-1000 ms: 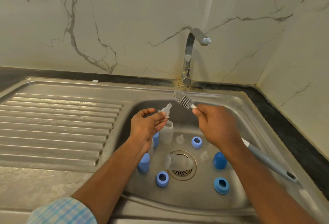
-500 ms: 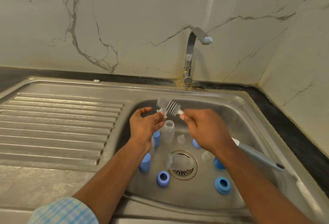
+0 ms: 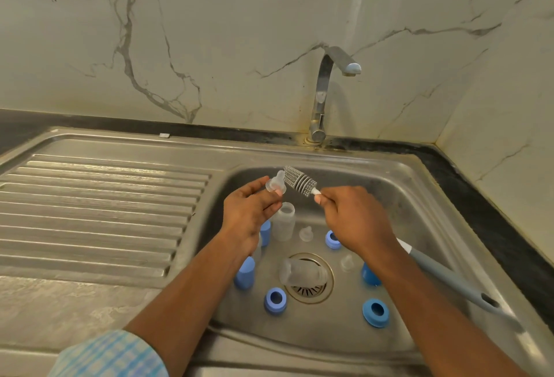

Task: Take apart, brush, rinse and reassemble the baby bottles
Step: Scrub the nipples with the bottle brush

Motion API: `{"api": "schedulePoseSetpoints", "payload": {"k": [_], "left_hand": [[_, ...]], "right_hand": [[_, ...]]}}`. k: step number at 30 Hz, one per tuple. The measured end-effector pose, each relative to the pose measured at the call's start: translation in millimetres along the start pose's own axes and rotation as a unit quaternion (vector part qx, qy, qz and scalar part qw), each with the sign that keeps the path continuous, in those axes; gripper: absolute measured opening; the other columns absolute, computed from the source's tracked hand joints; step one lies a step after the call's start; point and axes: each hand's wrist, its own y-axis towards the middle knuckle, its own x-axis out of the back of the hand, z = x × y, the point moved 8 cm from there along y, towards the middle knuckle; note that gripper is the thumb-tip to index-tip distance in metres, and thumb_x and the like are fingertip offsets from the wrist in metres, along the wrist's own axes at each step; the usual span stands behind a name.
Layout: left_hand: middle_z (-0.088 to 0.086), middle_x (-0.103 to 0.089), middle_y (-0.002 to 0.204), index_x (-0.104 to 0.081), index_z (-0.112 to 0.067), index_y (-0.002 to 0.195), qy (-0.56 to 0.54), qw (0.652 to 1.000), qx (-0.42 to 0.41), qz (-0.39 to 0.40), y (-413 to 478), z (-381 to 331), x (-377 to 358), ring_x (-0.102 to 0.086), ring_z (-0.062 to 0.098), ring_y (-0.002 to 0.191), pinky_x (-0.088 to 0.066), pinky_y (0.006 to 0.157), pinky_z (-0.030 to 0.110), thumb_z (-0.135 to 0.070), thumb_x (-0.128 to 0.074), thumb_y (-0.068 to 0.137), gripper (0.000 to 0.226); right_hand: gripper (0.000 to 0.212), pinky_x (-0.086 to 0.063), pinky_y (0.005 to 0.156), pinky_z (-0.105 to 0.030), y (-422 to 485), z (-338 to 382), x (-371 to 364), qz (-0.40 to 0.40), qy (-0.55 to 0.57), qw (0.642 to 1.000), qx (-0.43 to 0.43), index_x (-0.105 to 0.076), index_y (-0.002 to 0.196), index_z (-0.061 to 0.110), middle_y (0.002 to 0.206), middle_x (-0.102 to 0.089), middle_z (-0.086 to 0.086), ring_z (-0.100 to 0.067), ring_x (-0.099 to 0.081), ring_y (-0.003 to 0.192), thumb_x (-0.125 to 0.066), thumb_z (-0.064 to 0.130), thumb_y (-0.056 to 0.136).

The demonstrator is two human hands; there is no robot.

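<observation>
Compared with half a second earlier, the brush has drawn back to the right. Its bristled head then lay across the clear nipple; I now see it just beside the teat, bristles touching its right side. The right hand has shifted right with it, uncovering more of the rear blue ring. The left hand stays where it was, thumb and fingertips pinching the nipple by its base above the rear left part of the sink basin. The right hand's fingers are curled tight round the brush's white neck, and the grey handle runs back under the wrist toward the basin's right front corner. On the basin floor are an upright clear bottle at rear left, a second bottle lying over the drain, two loose nipples, blue caps and two front blue rings. A ribbed drainboard adjoins the basin's left edge and a steel tap stands at its rear edge. Veined marble walls meet at the right, above a black counter strip.
</observation>
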Motion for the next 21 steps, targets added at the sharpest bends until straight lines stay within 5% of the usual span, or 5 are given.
{"api": "schedulePoseSetpoints", "payload": {"k": [8, 15, 21], "left_hand": [[0.016, -0.076, 0.1, -0.068, -0.003, 0.111, -0.048, 0.996, 0.057, 0.054, -1, 4, -11, -0.075, 0.019, 0.086, -0.061, 0.071, 0.025, -0.012, -0.064, 0.094, 0.02], [0.005, -0.073, 0.081, -0.061, -0.014, 0.119, 0.048, 0.992, 0.09, 0.074, -6, 12, -15, -0.062, 0.009, 0.064, -0.05, 0.052, 0.02, -0.006, -0.075, 0.083, 0.04], [0.006, -0.074, 0.081, -0.064, -0.011, 0.117, 0.028, 0.994, 0.102, 0.041, -4, 14, -7, -0.066, 0.01, 0.064, -0.055, 0.055, 0.021, 0.0, -0.07, 0.087, 0.032]], "right_hand": [[0.036, -0.026, 0.048, -0.029, 1, -9, 0, 0.006, -0.001, 1.0, -0.002, -0.047, 0.067, 0.026, 0.056, -0.046, 0.006, -0.011, -0.042, 0.051, -0.046, 0.036, 0.102], [0.045, -0.026, 0.048, -0.031, 4, -14, -12, 0.028, -0.021, 0.999, -0.004, -0.038, 0.059, 0.024, 0.055, -0.043, 0.003, -0.015, -0.039, 0.051, -0.048, 0.035, 0.101], [0.041, -0.026, 0.051, -0.031, 4, -14, 5, -0.034, -0.002, 0.999, -0.004, -0.038, 0.061, 0.027, 0.054, -0.043, 0.006, -0.017, -0.043, 0.053, -0.046, 0.037, 0.1]]}}
